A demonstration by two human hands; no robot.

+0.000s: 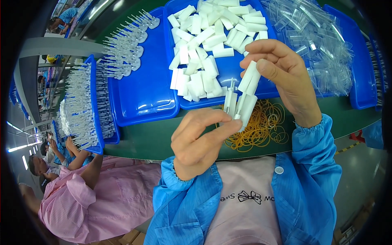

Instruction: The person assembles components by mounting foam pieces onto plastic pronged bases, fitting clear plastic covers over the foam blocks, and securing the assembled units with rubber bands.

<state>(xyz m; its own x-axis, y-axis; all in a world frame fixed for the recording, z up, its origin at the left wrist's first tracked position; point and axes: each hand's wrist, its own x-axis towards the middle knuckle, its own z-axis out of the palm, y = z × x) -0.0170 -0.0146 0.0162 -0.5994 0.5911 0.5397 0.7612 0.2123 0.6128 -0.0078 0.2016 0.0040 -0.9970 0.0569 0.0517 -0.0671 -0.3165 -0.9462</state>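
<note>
My left hand (200, 141) is closed, with thumb and forefinger pinching the lower ends of white grooved pieces with thin metal rods (245, 108). Just above, my right hand (288, 73) curls round a white block (250, 77), the thumb against its upper end. That block's lower end meets the grooved pieces, with a thin rod running between them. Whether they are joined I cannot tell. Behind my hands, loose white blocks (204, 36) are heaped in a blue tray (228, 63). Below the held pieces lies a pile of tan rubber bands (261, 130) on the green tabletop (163, 141).
At the left, a blue tray (143, 98) bears rows of translucent parts with thin stems (126, 49). Another blue bin (96, 110) holds many similar parts. Clear plastic sleeves (326, 49) fill the right tray. A person in pink (106, 196) sits close on my left.
</note>
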